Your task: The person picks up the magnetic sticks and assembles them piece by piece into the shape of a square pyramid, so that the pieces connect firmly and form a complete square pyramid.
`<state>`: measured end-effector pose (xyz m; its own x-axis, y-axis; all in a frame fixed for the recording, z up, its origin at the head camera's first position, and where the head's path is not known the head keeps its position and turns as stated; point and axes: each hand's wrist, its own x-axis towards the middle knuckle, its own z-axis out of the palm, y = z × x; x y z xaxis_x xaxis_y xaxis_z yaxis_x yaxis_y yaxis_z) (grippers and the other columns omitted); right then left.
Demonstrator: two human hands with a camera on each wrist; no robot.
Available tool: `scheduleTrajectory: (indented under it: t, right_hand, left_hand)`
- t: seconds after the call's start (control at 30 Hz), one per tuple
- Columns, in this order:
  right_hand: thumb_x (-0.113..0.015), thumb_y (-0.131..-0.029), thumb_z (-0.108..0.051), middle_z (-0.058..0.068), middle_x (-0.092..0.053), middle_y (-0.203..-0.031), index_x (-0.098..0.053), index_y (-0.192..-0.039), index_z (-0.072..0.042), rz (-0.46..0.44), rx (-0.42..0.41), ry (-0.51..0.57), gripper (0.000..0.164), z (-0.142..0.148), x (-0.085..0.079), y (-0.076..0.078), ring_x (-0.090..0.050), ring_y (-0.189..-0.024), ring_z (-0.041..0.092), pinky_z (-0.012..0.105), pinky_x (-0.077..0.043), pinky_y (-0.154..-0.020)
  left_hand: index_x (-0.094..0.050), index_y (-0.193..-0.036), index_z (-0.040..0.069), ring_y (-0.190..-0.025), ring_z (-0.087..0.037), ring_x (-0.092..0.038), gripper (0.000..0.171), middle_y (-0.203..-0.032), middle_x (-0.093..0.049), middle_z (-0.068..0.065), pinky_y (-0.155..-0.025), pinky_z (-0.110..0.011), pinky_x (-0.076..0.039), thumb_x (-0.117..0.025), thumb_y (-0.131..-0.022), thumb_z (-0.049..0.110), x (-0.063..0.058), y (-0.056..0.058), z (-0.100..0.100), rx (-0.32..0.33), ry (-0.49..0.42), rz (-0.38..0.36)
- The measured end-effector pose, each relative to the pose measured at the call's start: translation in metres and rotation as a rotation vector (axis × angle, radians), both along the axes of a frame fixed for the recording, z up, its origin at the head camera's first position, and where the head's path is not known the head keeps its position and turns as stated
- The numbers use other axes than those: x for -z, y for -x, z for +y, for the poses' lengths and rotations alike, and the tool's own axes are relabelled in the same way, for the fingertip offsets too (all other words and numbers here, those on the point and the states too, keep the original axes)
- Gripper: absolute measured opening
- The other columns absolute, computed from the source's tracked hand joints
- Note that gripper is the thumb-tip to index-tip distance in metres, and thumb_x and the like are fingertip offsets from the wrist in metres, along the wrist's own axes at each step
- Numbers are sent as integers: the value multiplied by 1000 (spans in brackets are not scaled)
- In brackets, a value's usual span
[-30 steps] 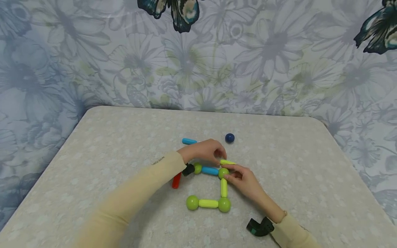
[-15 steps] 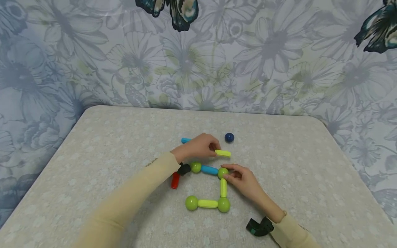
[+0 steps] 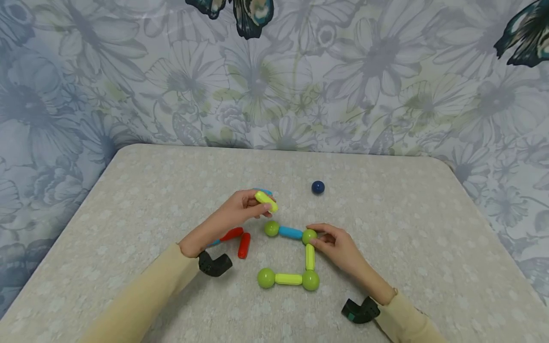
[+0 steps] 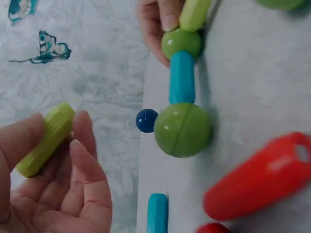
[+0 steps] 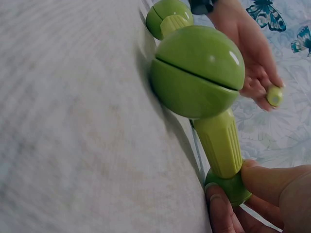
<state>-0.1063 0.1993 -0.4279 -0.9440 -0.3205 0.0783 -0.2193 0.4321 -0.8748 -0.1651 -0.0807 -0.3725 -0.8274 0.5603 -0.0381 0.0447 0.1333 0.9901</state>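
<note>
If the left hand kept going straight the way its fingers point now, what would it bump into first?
The left hand, gripping a yellow-green stick, points right and slightly away. Its line seems to pass beyond the green ball, so the dark blue ball looks like the first thing met, though depth is hard to judge.

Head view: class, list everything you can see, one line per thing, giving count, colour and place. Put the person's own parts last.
Green balls: four, green, corners of the stick frame mid-table.
Blue stick: one, light blue, joining the two far balls.
Yellow-green sticks: two in the frame, near and right sides.
Loose yellow-green stick: one, held above the table.
Red sticks: two, left of the frame.
Dark blue ball: one, beyond the frame.
Table: one, pale speckled.
Left hand: pinches the loose stick.
Right hand: pinches the far right green ball.
</note>
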Motion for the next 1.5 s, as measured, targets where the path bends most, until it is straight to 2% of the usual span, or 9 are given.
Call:
scheduleTrajectory:
  t: [0.2, 0.37, 0.5, 0.6, 0.77, 1.0, 1.13, 1.37, 1.5]
  right_hand:
    - [-66, -88, -11, 6, -64, -101, -63, -119, -4, -3, -1, -1, 32, 0, -2, 1, -60, -71, 13, 26, -48, -61]
    - [-66, -88, -11, 6, -65, -101, -63, -119, -5, -6, -4, -1, 31, -1, -2, 2, -60, -72, 13, 26, -48, -61]
    - [-66, -88, -11, 5, -65, -100, -63, -119, -4, -8, -6, -2, 32, -1, -1, 2, -60, -71, 13, 25, -48, -61]
    - [-66, -88, -11, 6, -65, -100, -63, -119, -4, -11, -8, 2, 32, -1, -1, 2, -60, -71, 13, 25, -47, -61]
    - [-66, -88, -11, 6, -65, -100, -62, -119, -3, -17, -7, 10, 32, -1, -1, 1, -60, -71, 14, 25, -47, -60]
    - [-66, -88, -10, 6, -65, -101, -62, -119, -3, -15, -5, 12, 32, -2, -1, 1, -60, -72, 13, 26, -48, -61]
    - [-66, -88, -10, 7, -64, -103, -62, -119, -3, -14, -4, 9, 32, -2, -1, 1, -61, -73, 13, 26, -48, -62]
    - [-66, -88, -10, 7, -65, -101, -62, -119, -4, -15, 0, 12, 32, 0, 0, 1, -60, -71, 13, 26, -48, -61]
    - [-65, -89, -10, 7, -64, -103, -62, -120, -4, -17, -7, 22, 32, 2, 0, 1, -60, -72, 14, 26, -48, -61]
  left_hand:
    - [-61, -112, -3, -95, -25, -61, 25, -103, -64, -9, -82, -39, -48, -57, -95, 14, 8, -25, -21, 11, 132, 73]
    - [-65, -104, -2, -84, -25, -61, 19, -95, -64, -6, -70, -29, -50, -61, -93, 13, 16, -41, -24, 2, 172, 133]
    - [-63, -109, -4, -72, -23, -56, 22, -88, -63, -5, -60, -26, -47, -61, -92, 10, 21, -50, -22, 61, 169, 124]
    - [-61, -115, -7, -69, -22, -57, 29, -86, -64, -5, -58, -26, -47, -63, -91, 10, 25, -53, -20, 89, 162, 106]
    - [-60, -117, -7, -66, -18, -56, 32, -84, -64, -2, -55, -26, -46, -62, -92, 12, 25, -55, -18, 87, 208, 121]
    - [-67, -101, -2, -69, -14, -61, 20, -80, -63, 2, -60, -25, -50, -67, -88, 12, 24, -58, -7, 77, 255, 170]
    - [-68, -98, -1, -64, -14, -61, 19, -76, -63, 2, -57, -25, -50, -70, -85, 13, 26, -63, -3, 40, 287, 145]
    - [-68, -101, -2, -63, -12, -59, 22, -74, -61, 3, -56, -24, -48, -69, -86, 15, 26, -65, 4, 17, 346, 137]
    - [-58, -117, -7, -64, -9, -58, 39, -77, -62, 4, -57, -25, -48, -69, -87, 15, 27, -65, 8, -6, 378, 135]
